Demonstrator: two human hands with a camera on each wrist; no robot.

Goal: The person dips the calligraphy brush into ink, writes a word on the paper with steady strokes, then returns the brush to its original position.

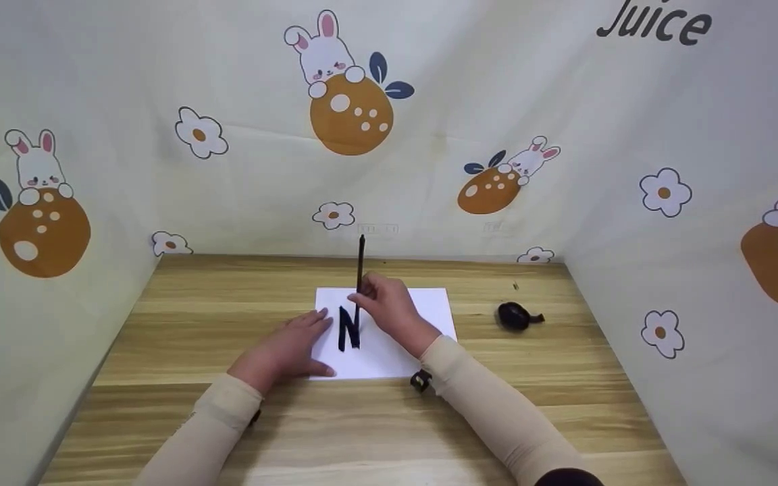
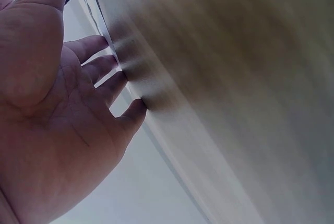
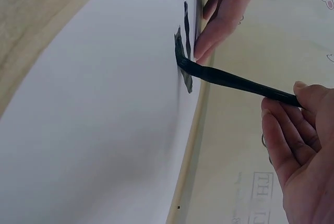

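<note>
We see the right hand (image 1: 392, 307) with its grip narrow, thumb and fingers pinching a long, slender black brush (image 1: 360, 266) toward its upper part. The brush stands nearly upright over a flat, white rectangular paper sheet (image 1: 389, 358), left of the sheet's middle, and in the right wrist view we see its dark bristles bent against the paper on a painted stroke. There we read a bold black painted letter N (image 1: 344, 331), and the brush overlaps its right-hand stroke. The left hand (image 1: 284, 347) lies at the sheet's left side, its grip wide: the fingers reach onto the paper and the thumb points right along the near left corner, holding nothing. In the left wrist view we find the fingertips touching down at the surface. The sheet lies on a light brown wood-grain worktop (image 1: 213, 317). On that surface, to the right of the paper and well apart from it, we notice a glossy black rounded dish with a short stub (image 1: 514, 316) on its right. Pale beige sleeves (image 1: 497, 412) cover both forearms. Around the far, left and right sides we have a cream fabric backdrop (image 1: 463, 88) printed with white rabbits on oranges, outlined flowers and, at the far right, the dark word "Juice" (image 1: 659, 23).
</note>
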